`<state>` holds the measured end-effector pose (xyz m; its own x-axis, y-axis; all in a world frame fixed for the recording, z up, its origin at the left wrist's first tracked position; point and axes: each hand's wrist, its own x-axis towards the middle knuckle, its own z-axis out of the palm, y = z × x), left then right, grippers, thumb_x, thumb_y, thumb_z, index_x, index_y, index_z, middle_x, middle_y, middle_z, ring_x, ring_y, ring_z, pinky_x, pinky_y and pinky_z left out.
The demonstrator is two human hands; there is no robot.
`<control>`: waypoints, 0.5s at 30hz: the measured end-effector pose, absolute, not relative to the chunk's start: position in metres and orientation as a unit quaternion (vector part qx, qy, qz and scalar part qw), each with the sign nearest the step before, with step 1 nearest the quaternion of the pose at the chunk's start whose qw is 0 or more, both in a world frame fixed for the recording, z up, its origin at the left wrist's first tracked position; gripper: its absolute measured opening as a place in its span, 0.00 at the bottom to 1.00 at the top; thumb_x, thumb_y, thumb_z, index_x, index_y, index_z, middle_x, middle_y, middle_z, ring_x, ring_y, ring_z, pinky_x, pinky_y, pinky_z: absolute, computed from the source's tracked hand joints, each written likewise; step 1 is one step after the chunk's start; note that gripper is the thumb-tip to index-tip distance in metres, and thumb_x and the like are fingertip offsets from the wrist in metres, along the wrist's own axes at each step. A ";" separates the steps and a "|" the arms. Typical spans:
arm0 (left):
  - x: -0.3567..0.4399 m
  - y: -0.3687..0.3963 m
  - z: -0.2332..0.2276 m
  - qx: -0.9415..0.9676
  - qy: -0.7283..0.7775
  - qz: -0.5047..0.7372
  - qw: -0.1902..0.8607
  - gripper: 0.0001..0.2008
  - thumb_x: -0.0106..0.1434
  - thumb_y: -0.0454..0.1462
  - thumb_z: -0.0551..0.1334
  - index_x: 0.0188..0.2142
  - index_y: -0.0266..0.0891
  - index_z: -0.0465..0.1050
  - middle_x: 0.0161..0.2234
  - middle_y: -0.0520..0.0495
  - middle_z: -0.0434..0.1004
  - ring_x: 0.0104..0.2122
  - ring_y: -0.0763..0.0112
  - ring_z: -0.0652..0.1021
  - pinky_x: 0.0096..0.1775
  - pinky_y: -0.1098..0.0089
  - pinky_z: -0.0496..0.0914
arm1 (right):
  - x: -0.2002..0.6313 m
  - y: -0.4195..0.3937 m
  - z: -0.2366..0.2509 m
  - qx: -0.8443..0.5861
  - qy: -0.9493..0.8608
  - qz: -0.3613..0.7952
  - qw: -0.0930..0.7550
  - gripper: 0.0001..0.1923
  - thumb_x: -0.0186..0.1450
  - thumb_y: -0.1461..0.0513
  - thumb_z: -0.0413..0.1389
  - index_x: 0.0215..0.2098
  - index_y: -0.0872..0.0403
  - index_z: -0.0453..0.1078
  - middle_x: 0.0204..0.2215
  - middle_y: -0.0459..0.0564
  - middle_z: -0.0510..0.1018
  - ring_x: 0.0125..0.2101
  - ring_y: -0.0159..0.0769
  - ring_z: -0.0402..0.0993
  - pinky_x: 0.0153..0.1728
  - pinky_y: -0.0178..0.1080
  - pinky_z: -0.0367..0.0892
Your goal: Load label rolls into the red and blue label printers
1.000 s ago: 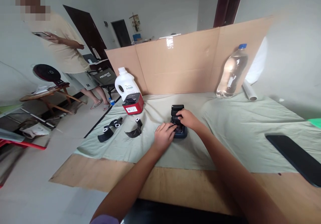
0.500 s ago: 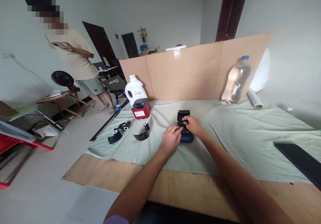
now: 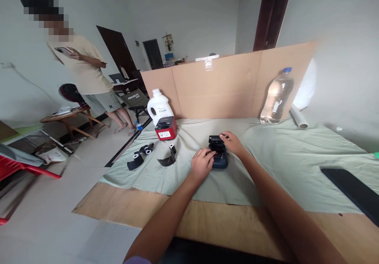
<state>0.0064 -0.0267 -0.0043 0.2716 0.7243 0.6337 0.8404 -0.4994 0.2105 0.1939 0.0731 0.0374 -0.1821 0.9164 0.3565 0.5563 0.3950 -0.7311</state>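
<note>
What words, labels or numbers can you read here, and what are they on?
"PROJEKTO", roughly: white print on the folding chair backrest; the smaller line beneath is too blurred.
White jug: label print too small to read.
Red device: white sticker, unreadable.
Water bottle: label unreadable.

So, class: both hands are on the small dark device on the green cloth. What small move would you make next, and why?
Probably press the lid of the dark blue device fully down with the right hand while the left hand steadies the body: the lid looks nearly shut, the right hand rests at its back edge and the left at the front.
</note>
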 end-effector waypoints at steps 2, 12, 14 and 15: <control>0.005 -0.027 -0.003 -0.791 -0.495 -0.351 0.079 0.15 0.68 0.33 0.59 0.51 0.45 0.78 0.46 0.46 0.78 0.45 0.65 0.77 0.48 0.64 0.73 | 0.202 0.069 0.044 -0.472 -0.778 0.242 0.337 0.10 0.66 0.61 0.53 0.39 0.54 0.76 0.41 0.53 0.79 0.42 0.38 0.75 0.49 0.40 0.68; 0.002 -0.027 -0.002 -0.772 -0.496 -0.396 0.039 0.16 0.72 0.37 0.55 0.56 0.44 0.74 0.47 0.45 0.77 0.47 0.67 0.77 0.51 0.67 0.73 | 0.207 0.068 0.048 -0.536 -0.734 0.340 0.242 0.15 0.57 0.67 0.60 0.44 0.54 0.77 0.43 0.52 0.80 0.42 0.38 0.76 0.47 0.39 0.69; 0.001 -0.025 -0.002 -0.757 -0.504 -0.415 0.013 0.17 0.72 0.38 0.56 0.58 0.43 0.72 0.48 0.44 0.77 0.48 0.67 0.78 0.51 0.67 0.73 | 0.209 0.070 0.045 -0.560 -0.690 0.400 0.225 0.20 0.58 0.64 0.61 0.50 0.55 0.75 0.43 0.53 0.80 0.37 0.36 0.76 0.40 0.37 0.70; 0.001 -0.024 -0.003 -0.752 -0.507 -0.422 -0.001 0.17 0.72 0.38 0.57 0.58 0.42 0.72 0.48 0.44 0.77 0.47 0.67 0.78 0.50 0.68 0.73 | 0.211 0.070 0.044 -0.563 -0.673 0.429 0.214 0.22 0.59 0.62 0.61 0.52 0.54 0.73 0.42 0.53 0.80 0.35 0.35 0.75 0.36 0.36 0.70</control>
